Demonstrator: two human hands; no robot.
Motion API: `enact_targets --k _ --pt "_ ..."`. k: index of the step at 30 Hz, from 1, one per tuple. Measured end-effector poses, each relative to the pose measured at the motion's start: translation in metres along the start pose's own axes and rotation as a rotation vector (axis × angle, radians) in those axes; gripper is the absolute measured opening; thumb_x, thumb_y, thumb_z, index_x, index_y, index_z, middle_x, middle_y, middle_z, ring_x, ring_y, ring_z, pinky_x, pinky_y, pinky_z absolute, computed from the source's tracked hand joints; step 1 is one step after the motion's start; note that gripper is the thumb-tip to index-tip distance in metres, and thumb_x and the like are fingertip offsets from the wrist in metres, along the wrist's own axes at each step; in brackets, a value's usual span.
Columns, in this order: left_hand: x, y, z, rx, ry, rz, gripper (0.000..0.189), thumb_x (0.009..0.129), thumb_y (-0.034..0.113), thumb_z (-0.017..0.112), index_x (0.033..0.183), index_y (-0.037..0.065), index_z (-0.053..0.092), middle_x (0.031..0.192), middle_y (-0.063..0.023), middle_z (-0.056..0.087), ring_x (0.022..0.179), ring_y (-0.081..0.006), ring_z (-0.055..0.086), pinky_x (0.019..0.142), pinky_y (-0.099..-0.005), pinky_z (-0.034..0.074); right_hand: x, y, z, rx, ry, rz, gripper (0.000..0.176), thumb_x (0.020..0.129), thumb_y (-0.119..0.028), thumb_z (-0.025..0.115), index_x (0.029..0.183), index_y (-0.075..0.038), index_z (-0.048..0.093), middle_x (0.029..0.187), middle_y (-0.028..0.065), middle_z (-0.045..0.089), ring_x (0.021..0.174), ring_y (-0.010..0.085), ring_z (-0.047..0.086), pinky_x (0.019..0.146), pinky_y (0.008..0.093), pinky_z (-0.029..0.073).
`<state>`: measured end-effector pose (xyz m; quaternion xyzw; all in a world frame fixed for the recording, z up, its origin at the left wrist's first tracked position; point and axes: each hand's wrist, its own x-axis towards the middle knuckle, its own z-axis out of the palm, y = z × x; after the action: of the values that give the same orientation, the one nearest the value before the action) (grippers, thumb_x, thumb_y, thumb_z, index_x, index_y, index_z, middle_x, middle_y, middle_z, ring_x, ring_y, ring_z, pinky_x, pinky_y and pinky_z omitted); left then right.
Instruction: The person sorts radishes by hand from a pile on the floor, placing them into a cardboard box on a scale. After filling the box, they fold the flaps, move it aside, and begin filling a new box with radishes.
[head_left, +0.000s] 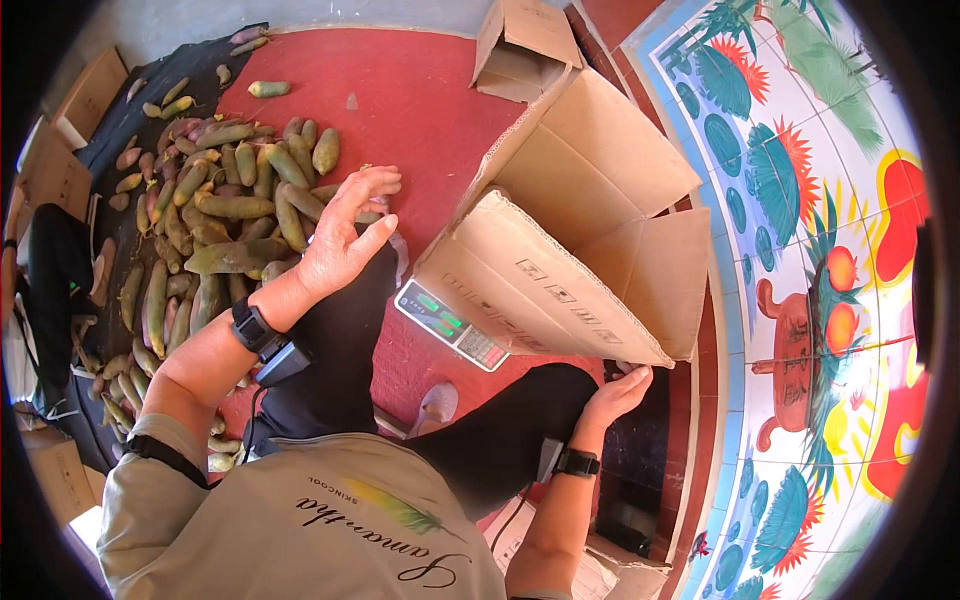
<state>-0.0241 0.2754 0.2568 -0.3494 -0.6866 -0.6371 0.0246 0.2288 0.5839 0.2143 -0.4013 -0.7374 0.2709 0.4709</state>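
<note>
pile of oblong fruits [220,210]: green and purplish, heaped on a dark sheet [205,70] at the left of the lap.
left hand [344,235]: held open with fingers spread, nothing gripped, raised over the near edge of the pile.
cardboard box [560,270]: tilted, flaps open, set on a digital scale [450,325] on the red floor [400,100].
right hand [615,395]: laid against the box's lower corner; whether the edge is gripped cannot be told.

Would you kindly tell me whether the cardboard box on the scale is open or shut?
Open: the box on the scale has its flaps spread outward, so its inside shows.
</note>
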Motion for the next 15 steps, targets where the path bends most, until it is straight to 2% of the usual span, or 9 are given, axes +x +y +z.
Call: enact_targets --k 15 --pt "-0.0003 0.0053 -0.0035 0.075 -0.003 0.069 0.035 0.079 0.01 0.055 0.112 0.0 0.048 0.116 -0.0137 0.047 0.103 -0.0219 0.049 0.084 -0.0305 0.042 -0.0008 0.0005 0.0028 0.078 0.006 0.026 0.037 0.094 -0.027 0.031 0.091 0.007 0.047 0.085 0.0161 0.053 0.078 0.0232 0.049 0.074 0.034 0.041"
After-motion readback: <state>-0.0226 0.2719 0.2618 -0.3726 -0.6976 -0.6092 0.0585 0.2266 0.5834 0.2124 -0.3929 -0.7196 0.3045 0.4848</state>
